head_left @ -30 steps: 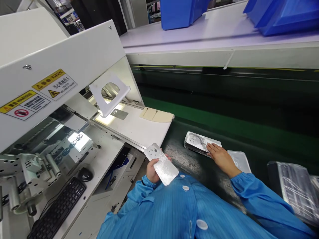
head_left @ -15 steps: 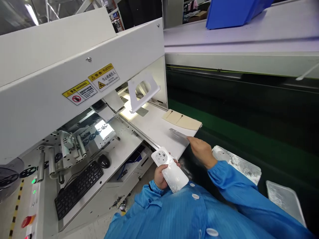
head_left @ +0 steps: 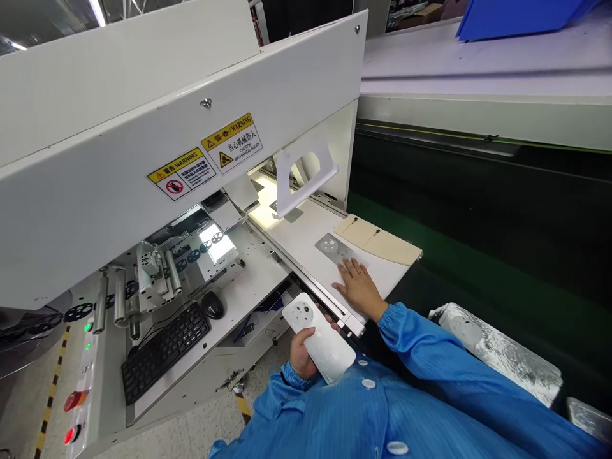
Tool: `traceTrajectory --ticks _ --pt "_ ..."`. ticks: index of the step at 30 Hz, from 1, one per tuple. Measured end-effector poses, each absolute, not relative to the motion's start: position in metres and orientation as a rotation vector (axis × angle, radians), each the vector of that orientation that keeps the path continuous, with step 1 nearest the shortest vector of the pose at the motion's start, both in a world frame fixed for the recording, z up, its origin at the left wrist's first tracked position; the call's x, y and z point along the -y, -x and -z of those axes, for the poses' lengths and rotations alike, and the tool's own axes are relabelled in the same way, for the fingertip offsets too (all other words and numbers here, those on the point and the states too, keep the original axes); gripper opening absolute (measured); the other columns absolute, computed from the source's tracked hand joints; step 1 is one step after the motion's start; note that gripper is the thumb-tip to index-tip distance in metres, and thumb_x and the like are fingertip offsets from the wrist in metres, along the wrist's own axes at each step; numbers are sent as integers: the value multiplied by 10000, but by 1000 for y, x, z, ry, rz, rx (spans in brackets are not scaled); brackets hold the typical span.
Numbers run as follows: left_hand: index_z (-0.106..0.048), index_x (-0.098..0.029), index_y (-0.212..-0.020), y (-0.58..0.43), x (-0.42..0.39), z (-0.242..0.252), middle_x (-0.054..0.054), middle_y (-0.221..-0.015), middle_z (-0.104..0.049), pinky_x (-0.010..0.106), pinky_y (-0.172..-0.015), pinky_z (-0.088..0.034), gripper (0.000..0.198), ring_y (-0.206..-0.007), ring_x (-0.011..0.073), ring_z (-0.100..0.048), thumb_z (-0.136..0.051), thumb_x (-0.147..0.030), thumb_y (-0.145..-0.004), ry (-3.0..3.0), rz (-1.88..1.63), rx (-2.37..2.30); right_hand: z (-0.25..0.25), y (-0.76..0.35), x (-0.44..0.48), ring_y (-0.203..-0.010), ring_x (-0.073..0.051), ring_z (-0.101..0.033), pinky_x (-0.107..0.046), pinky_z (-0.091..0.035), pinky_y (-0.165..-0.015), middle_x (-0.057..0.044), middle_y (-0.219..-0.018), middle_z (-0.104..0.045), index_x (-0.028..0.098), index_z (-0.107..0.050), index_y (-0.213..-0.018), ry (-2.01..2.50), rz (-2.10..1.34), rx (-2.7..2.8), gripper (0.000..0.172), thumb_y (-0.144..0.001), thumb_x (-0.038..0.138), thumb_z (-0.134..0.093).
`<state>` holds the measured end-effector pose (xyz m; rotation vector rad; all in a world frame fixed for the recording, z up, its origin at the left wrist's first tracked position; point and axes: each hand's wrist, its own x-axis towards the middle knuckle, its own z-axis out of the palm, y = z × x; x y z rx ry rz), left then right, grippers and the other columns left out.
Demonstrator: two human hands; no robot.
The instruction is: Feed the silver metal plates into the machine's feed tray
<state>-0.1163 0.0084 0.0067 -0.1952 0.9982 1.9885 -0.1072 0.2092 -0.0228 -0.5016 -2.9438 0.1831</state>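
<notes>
The left hand (head_left: 300, 357) is curled tight around the low end of a white cover (head_left: 319, 338). The end of the cover with the round holes points to 10 o'clock.

The right hand (head_left: 359, 290) lies flat on the white shelf (head_left: 306, 245) of the machine. Its fingers are straight and a little apart, and it grips nothing. The fingertips touch the near end of a grey cover (head_left: 333, 247). This cover lies flat on the shelf, at 11 o'clock from the hand. A tan pad (head_left: 385, 245) sits just beside the grey cover, at 3 o'clock from it.

A keyboard (head_left: 165, 350) and a mouse (head_left: 213, 305) sit at 9 o'clock from the left hand. Wrapped covers (head_left: 500, 354) lie on the dark belt (head_left: 478, 255), at 4 o'clock from the right hand.
</notes>
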Motion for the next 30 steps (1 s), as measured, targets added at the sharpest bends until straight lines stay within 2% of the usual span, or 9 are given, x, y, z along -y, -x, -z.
traceTrajectory --ticks 10,16,24,26,30 --pt "-612 -208 -1059 127 -13 -7 87 -850 -673 483 -809 -496 475 -935 335 -631 -581 -317 -597 161 -2012 -939 26 116 -231 -1336 -360 -302 -496 -283 -1070 -189 -1438 -382 68 -476 -1330 460 -236 2914 596 -907 477 -379" --pt "-577 -188 -1126 130 -14 -5 106 -929 -671 492 -846 -480 540 -957 338 -629 -561 -317 -602 144 -1997 -970 29 116 -235 -1333 -352 -310 -504 -291 -1059 -196 -1431 -390 76 -481 -1320 423 -235 2893 585 -910 478 -369" --pt "-612 -272 -1084 130 -15 -7 74 -912 -708 509 -847 -476 503 -995 367 -625 -561 -324 -586 118 -1950 -947 20 108 -230 -1344 -352 -292 -530 -300 -1059 -205 -1423 -397 75 -492 -1299 428 -363 2815 564 -901 463 -399" --pt "-623 -263 -1071 130 -17 -9 75 -934 -713 521 -842 -476 510 -990 380 -628 -565 -321 -567 106 -1931 -918 14 98 -224 -1326 -334 -333 -528 -326 -1049 -189 -1394 -443 104 -526 -1267 419 -469 2735 523 -908 456 -382" --pt "-652 -202 -1030 128 -27 -16 103 -966 -712 523 -854 -464 480 -996 389 -622 -548 -362 -589 65 -1825 -871 -6 62 -204 -1136 -275 -547 -462 -444 -963 -138 -1207 -613 176 -613 -1136 478 -857 2547 424 -914 445 -371"
